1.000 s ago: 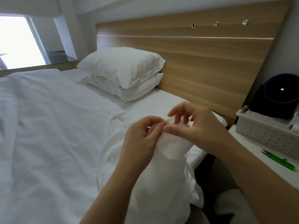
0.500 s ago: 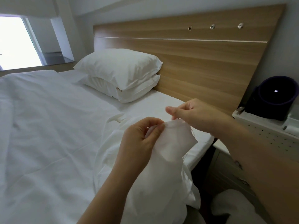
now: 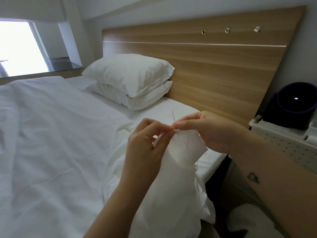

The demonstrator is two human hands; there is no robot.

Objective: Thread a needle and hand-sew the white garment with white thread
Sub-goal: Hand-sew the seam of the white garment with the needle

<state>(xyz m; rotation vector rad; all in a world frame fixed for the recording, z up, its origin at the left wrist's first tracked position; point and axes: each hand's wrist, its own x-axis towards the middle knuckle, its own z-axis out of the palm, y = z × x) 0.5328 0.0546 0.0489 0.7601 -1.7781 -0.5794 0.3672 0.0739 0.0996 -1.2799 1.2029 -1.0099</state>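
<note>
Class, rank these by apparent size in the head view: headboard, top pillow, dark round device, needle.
Largest to smallest:
1. headboard
2. top pillow
3. dark round device
4. needle
None look alike.

**Item 1: needle** (image 3: 173,116). 1 thin grey metal needle, near upright, its top leaning slightly left. We note the right hand (image 3: 207,133) pinching it at mid-length, with the upper part standing clear above the fingertips and the lower end lying against the cloth.

**Item 2: white garment** (image 3: 185,148). Plain thin fabric, creased. We note the left hand (image 3: 145,146) pinching its raised top edge just beside the needle, and the rest hanging in loose folds.

**Item 3: thread.** We cannot make it out against the cloth.
</note>
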